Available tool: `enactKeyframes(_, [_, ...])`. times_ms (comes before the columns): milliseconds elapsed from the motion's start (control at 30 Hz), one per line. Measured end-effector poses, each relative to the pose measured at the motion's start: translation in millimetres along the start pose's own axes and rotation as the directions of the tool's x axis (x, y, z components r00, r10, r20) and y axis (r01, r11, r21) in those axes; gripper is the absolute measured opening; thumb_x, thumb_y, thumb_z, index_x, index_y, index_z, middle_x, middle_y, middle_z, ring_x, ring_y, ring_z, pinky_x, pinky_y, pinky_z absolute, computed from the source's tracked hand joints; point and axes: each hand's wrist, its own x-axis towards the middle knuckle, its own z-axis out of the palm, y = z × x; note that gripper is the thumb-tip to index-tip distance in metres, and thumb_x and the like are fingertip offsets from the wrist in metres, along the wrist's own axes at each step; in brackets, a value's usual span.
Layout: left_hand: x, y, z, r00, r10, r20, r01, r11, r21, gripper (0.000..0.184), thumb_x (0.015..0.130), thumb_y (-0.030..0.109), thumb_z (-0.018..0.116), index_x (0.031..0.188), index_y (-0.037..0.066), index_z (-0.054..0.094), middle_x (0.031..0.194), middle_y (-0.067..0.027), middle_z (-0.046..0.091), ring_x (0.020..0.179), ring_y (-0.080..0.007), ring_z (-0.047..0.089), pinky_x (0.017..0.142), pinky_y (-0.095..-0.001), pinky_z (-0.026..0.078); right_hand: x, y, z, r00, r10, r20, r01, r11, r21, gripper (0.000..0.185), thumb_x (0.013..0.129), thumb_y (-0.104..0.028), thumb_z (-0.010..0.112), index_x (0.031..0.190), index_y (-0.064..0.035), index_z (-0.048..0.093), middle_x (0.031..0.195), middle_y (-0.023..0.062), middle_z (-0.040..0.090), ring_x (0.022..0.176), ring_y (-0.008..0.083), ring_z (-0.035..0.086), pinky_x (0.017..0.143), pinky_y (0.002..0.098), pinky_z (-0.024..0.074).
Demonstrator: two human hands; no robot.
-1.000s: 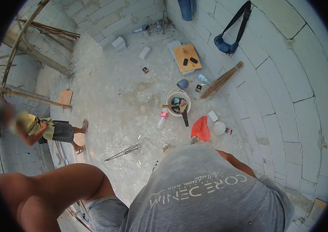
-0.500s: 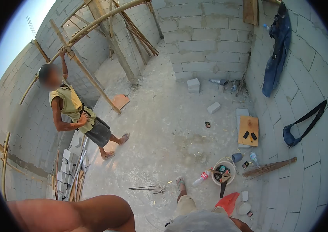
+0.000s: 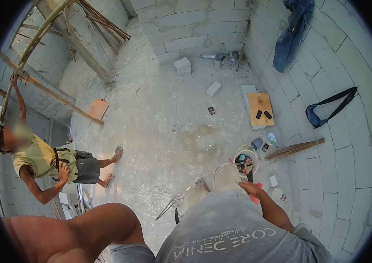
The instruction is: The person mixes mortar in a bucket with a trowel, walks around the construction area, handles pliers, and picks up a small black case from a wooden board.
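Observation:
My left arm rises bent and close to the camera at the lower left; its hand is out of view. My right hand [image 3: 250, 188] rests at the thigh of my beige trousers [image 3: 226, 176], with its fingers stretched across the cloth and no object visible in them. Just beyond it stands a white bucket [image 3: 257, 168] holding several tools, among them one with a dark handle or blade [image 3: 250, 176]. Part of a red plastic piece [image 3: 256, 197] shows behind my right hand. My grey T-shirt [image 3: 234, 223] fills the bottom middle.
At left a person in a yellow-green vest [image 3: 41, 160] grips a bamboo pole frame [image 3: 59, 98]. A stick broom [image 3: 295, 149], a board [image 3: 260, 107] and loose blocks [image 3: 214, 89] lie rightward. A bent wire frame [image 3: 168, 207] lies by my feet. A bag [image 3: 317, 116] hangs on the wall.
My view has tipped further down, bringing more of my shirt and my right hand into sight. One leg has come forward beside the bucket. The other person sits further left in view.

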Motion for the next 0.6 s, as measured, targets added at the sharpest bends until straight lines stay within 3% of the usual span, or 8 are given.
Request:
enactKeyframes(100, [-2.5,-22.4,18.1,1.0,0.002,-0.028,-0.002,1.0,-0.013,0.069,0.097,0.034,0.048,0.15,0.042,0.006,0.156,0.0176,0.014,0.111,-0.0151,0.044,0.108,-0.0466,0.032,20.5,-11.7,10.9,0.997,-0.079,-0.023,0.079,0.997,0.017,0.095,0.086,-0.06,0.056,0.151,-0.0044,0.016,0.155,0.0123,0.024,0.141,0.0233,0.026,0.111,0.0404,0.026])
enactKeyframes(200, [-5.5,-48.7,39.6,0.985,0.026,-0.169,-0.017,0.998,0.058,0.07,0.098,0.031,0.051,0.15,0.043,0.007,0.155,0.0189,0.015,0.109,-0.0131,0.046,0.107,-0.046,0.032,16.5,-43.6,25.4,0.996,-0.057,0.065,0.028,0.924,0.381,0.09,0.085,-0.064,0.054,0.151,-0.0104,0.024,0.153,0.0092,0.029,0.139,0.022,0.029,0.112,0.0374,0.0236])
enactKeyframes(233, [-14.7,-58.5,63.9,0.922,0.064,-0.381,0.013,0.98,0.197,0.035,0.093,0.032,0.048,0.117,0.011,0.063,0.125,-0.0121,0.061,0.12,-0.0343,0.054,0.106,-0.063,0.031,29.4,-40.6,22.7,0.99,-0.053,0.134,-0.025,0.852,0.524,0.088,0.085,-0.065,0.053,0.15,-0.0126,0.027,0.152,0.0084,0.032,0.139,0.0215,0.03,0.112,0.0369,0.0223])
enactKeyframes(300, [-57.4,-83.7,56.1,0.914,-0.196,-0.356,0.141,0.974,-0.175,0.037,0.093,0.025,0.043,0.125,0.012,0.058,0.12,-0.0126,0.063,0.113,-0.0309,0.057,0.105,-0.057,0.036,49.7,-45.3,17.8,0.996,-0.071,-0.055,0.088,0.904,0.418,0.08,0.085,-0.065,0.054,0.145,-0.0144,0.038,0.139,0.0084,0.05,0.124,0.0219,0.049,0.104,0.0391,0.0374])
enactKeyframes(367, [-104.7,-111.5,73.7,0.946,-0.315,-0.081,0.295,0.935,-0.194,0.054,0.098,0.036,0.046,0.143,0.008,0.037,0.117,-0.0145,0.06,0.098,-0.0262,0.059,0.104,-0.0462,0.038,79.5,-36.5,2.3,0.993,0.04,0.112,-0.092,0.855,0.51,0.082,0.085,-0.061,0.057,0.149,-0.0175,0.031,0.142,0.0084,0.045,0.124,0.024,0.049,0.103,0.0394,0.0391])
enactKeyframes(467, [-199.1,-136.6,143.7,0.615,-0.749,0.246,0.785,0.612,-0.096,0.052,0.097,0.028,0.049,0.14,0.0,0.04,0.111,-0.0123,0.062,0.096,-0.021,0.058,0.096,-0.0392,0.042,138.3,-21.6,-11.6,0.979,0.147,0.14,-0.202,0.754,0.625,0.079,0.083,-0.063,0.059,0.143,-0.0159,0.042,0.14,0.0091,0.048,0.124,0.0235,0.049,0.103,0.0384,0.0387])
enactKeyframes(533, [-255.8,-141.8,202.2,0.145,-0.867,0.477,0.974,0.21,0.085,0.055,0.096,0.032,0.053,0.141,0.003,0.041,0.116,-0.0113,0.06,0.101,-0.021,0.057,0.094,-0.0358,0.044,147.7,-41.3,-13.9,0.997,0.058,0.06,-0.083,0.713,0.696,0.079,0.081,-0.065,0.059,0.141,-0.0153,0.045,0.139,0.0092,0.049,0.124,0.0234,0.049,0.102,0.0387,0.0388])
enactKeyframes(600, [-371.4,-149.3,226.5,-0.333,-0.745,0.578,0.937,-0.193,0.291,0.058,0.093,0.033,0.057,0.141,0.005,0.041,0.119,-0.0111,0.058,0.104,-0.0217,0.058,0.091,-0.0361,0.046,164.4,-65.1,-24.0,0.997,0.051,-0.05,-0.002,0.721,0.693,0.084,0.077,-0.07,0.059,0.139,-0.0157,0.047,0.142,0.0089,0.047,0.125,0.0257,0.048,0.102,0.0404,0.0385])
